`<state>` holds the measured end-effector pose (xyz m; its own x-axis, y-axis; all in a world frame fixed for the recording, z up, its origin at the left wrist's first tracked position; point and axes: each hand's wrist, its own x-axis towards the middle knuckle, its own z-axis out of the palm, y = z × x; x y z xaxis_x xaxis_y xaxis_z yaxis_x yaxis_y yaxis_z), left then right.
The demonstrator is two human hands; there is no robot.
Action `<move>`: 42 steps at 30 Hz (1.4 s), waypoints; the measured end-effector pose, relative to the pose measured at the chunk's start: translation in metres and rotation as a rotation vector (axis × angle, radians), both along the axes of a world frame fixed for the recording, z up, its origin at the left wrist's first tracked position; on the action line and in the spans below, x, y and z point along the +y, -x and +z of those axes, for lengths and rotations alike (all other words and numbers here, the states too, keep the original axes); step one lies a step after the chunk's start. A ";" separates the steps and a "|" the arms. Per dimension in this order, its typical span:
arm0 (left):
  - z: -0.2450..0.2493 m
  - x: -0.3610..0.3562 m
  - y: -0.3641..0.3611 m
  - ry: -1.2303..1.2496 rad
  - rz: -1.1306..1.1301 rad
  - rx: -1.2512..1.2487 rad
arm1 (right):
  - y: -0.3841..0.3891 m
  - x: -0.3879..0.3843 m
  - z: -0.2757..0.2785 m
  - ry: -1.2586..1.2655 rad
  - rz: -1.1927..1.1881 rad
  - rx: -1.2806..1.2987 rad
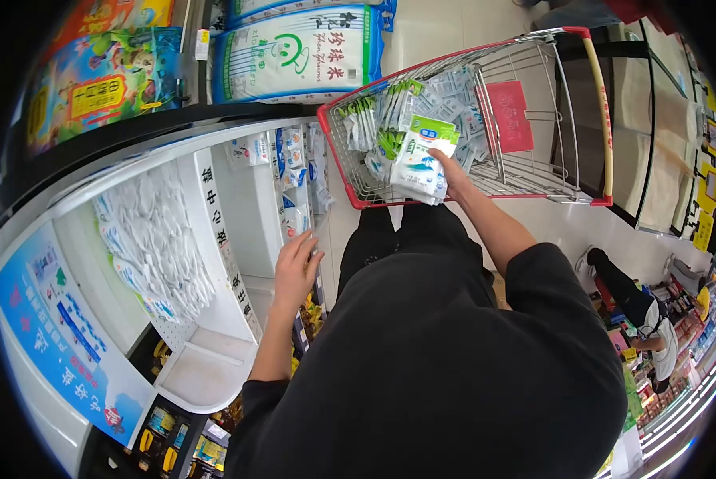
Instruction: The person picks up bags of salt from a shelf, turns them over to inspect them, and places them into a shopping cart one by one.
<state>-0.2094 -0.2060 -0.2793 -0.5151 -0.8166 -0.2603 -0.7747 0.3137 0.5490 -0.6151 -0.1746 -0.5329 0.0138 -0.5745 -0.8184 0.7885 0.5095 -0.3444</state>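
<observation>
My right hand (450, 175) grips a white, green and blue packet (423, 160) over the near side of a shopping cart (346, 172) with red edges. Beneath it, many similar packets (446, 100) lie in the cart's basket. My left hand (297, 270) is beside the white shelf's edge, its fingers apart and nothing in them. Left of that hand, a white shelf (214, 231) with Chinese lettering holds a long pile of white packets (154, 235). Smaller packets (291, 168) hang or stand in the shelf part nearer the cart.
Large rice bags (294, 54) and a colourful bag (98, 84) lie beyond the shelf. A dark-framed display case (653, 120) stands right of the cart. Another person (641, 315) is at the lower right near stocked shelves. Part of someone's legs shows at the top.
</observation>
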 end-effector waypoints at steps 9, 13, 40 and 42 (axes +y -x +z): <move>-0.078 0.103 -0.048 -0.465 0.290 -0.262 | 0.046 0.026 -0.229 -0.354 0.056 0.516; -0.085 0.138 -0.057 -0.682 0.362 -0.365 | 0.040 -0.010 -0.215 -0.552 0.517 0.759; 0.137 -0.025 -0.152 1.016 0.878 -0.051 | 0.068 0.024 -0.022 -0.160 0.351 0.301; 0.135 -0.017 -0.199 1.030 1.021 -0.221 | 0.058 0.024 -0.066 0.013 0.444 0.314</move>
